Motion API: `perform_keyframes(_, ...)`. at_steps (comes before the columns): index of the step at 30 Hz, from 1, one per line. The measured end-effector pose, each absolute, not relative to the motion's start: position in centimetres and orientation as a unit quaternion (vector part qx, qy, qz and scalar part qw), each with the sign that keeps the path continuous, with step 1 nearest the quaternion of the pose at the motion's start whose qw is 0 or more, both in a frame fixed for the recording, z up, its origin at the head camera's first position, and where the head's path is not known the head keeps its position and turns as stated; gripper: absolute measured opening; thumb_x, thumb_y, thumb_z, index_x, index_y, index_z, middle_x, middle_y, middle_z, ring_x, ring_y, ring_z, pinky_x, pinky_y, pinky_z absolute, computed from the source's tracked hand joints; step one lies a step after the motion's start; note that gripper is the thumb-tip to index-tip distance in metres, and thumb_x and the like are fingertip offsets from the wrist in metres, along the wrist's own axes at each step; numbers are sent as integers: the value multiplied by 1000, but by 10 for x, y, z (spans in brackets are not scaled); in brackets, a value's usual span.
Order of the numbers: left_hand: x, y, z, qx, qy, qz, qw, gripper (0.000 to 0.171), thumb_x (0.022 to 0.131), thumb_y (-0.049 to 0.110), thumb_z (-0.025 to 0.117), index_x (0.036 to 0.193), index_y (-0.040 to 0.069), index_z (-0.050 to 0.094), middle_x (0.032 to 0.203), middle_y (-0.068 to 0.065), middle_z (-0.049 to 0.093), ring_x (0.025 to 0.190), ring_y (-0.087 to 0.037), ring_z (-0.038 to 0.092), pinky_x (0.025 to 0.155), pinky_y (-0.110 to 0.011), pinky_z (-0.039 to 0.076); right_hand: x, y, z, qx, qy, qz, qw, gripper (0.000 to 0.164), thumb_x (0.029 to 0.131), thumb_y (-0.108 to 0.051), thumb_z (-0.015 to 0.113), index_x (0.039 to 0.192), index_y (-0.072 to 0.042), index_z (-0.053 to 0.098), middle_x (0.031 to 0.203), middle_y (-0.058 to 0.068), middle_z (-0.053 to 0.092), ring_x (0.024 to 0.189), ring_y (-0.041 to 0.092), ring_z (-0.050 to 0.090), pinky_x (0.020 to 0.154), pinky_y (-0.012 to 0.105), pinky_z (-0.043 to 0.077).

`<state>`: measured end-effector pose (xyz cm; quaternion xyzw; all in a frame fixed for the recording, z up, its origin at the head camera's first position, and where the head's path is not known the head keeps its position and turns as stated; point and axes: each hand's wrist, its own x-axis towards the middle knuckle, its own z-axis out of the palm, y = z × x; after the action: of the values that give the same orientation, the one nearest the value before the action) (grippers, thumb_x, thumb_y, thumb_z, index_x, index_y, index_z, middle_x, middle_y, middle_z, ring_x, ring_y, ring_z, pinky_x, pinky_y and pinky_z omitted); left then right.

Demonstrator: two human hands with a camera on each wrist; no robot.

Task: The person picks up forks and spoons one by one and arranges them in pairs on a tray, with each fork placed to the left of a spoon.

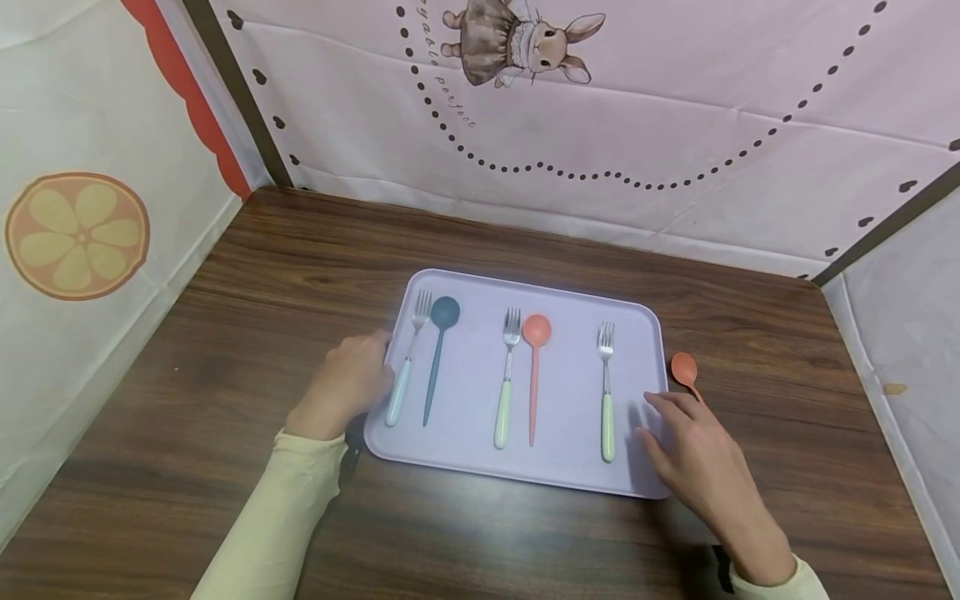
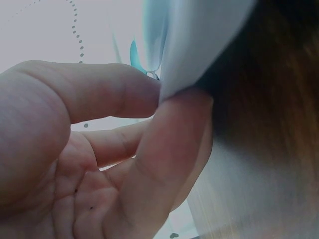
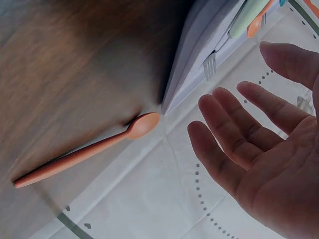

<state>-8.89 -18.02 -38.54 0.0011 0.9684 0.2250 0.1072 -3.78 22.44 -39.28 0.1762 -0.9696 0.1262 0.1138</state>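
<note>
A lavender tray (image 1: 465, 367) lies on the table, carrying forks and spoons. My left hand (image 1: 347, 385) pinches its left rim between thumb and fingers, as the left wrist view shows. Nearest that hand are a fork with a pale blue handle (image 1: 400, 392) and a dark teal spoon (image 1: 446, 313). At the tray's right side hovers my right hand (image 1: 701, 454), fingers spread and holding nothing. Just beyond the right rim, an orange spoon (image 3: 84, 158) rests on the wood, its handle partly hidden by that hand in the head view.
Mid-tray lie a green-handled fork (image 1: 503, 408) and a coral spoon (image 1: 536, 332); another green-handled fork (image 1: 607, 425) is further right. Fabric walls (image 1: 600, 125) with printed pictures enclose the brown wooden table (image 1: 187, 400) at the back and both sides.
</note>
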Motion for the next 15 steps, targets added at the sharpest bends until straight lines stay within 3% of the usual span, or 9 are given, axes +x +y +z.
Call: perform_keyframes(15,-88,-179,-384,2,968,226,107,43,86,4,47,128,-6,45,107,-27,57,80,-32,55,74,-55,51,-35,235,-396,144,-974,143,104,43,72,-16,73,109,3,62,105,17,58,91,32,55,75,54,48)
